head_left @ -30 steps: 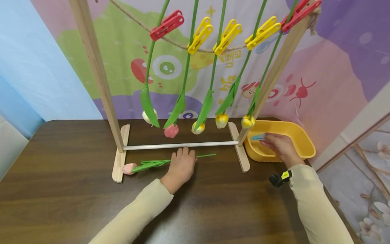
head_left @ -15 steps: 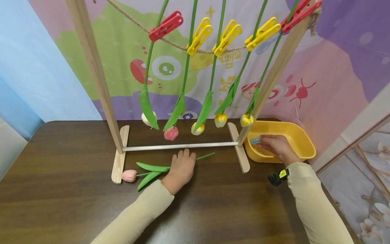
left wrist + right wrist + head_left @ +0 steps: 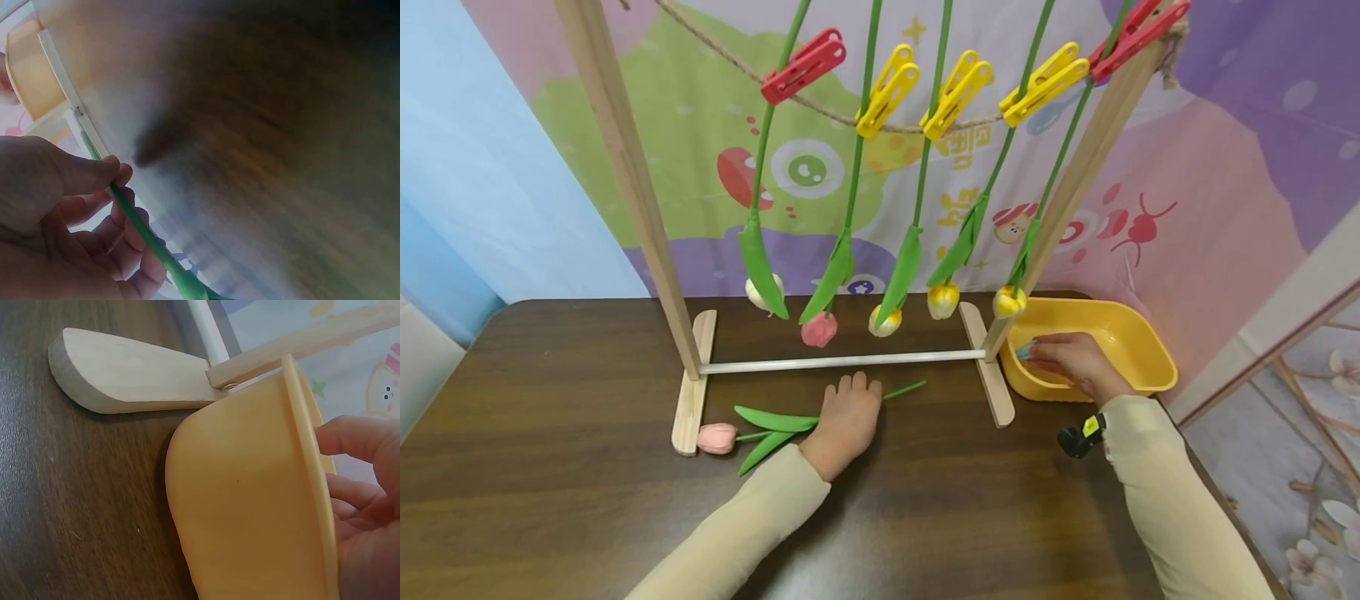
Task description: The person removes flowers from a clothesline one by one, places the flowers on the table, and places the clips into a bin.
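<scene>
My left hand (image 3: 848,421) pinches the green stem of a pink artificial tulip (image 3: 717,438) between thumb and fingers. In the left wrist view the stem (image 3: 144,228) runs across the curled fingers. The tulip's head points left and its leaves spread beside the hand. My right hand (image 3: 1078,362) reaches into a yellow plastic basin (image 3: 1161,371), pinching a light blue clothespin (image 3: 1025,350). In the right wrist view the basin wall (image 3: 244,487) hides the clothespin and the fingertips.
A wooden frame (image 3: 632,167) with a white bottom rod (image 3: 842,362) stands on the brown table (image 3: 925,517). From its twine (image 3: 715,37), several tulips hang head down, held by red clothespins (image 3: 805,67) and yellow clothespins (image 3: 887,92). A printed cloth (image 3: 700,108) hangs behind.
The pink tulip has turned in my left hand, so its leaves now spread apart and its head sits lower. My right hand has moved slightly left and lower in the basin with the clothespin.
</scene>
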`<state>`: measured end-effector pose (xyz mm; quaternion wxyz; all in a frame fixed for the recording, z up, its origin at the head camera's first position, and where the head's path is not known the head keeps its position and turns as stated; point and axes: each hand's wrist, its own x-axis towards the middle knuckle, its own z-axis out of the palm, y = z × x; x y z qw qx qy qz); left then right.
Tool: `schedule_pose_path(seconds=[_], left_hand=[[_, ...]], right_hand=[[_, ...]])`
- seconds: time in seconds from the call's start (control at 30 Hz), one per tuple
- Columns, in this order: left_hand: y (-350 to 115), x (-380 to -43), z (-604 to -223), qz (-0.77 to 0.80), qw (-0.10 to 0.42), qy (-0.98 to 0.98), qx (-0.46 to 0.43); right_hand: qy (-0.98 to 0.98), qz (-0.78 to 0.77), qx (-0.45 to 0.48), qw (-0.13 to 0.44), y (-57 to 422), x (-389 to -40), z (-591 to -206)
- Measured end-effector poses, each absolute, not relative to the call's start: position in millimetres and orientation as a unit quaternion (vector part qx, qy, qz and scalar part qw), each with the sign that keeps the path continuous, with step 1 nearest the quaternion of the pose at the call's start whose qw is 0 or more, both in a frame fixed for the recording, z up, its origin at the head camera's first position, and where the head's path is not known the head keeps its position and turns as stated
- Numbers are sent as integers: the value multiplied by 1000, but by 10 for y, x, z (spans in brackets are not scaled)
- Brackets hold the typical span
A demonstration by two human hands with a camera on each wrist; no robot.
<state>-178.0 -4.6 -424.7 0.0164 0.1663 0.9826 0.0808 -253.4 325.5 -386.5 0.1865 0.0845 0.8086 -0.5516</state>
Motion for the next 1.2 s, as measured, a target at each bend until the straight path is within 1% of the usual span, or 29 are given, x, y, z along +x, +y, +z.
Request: schedule_pose_path(seconds=[0.27,0.5,0.9,1.2], left_hand=[[-30,-1762,-4248,75,32,983,165],[-26,-1761,-4256,77,24,983,166],[-22,-1760,-4277,79,9,983,165],[-18,-1757,-4276,74,32,984,161]], right_hand=[[818,-533,77,202,3242,-2546,-3896],[842,-492,60,212,3259,-2540,-3860],[898,-371,46,232,3303,-2534,-3798],[937,-269,22,223,3288,-2544,-3802]])
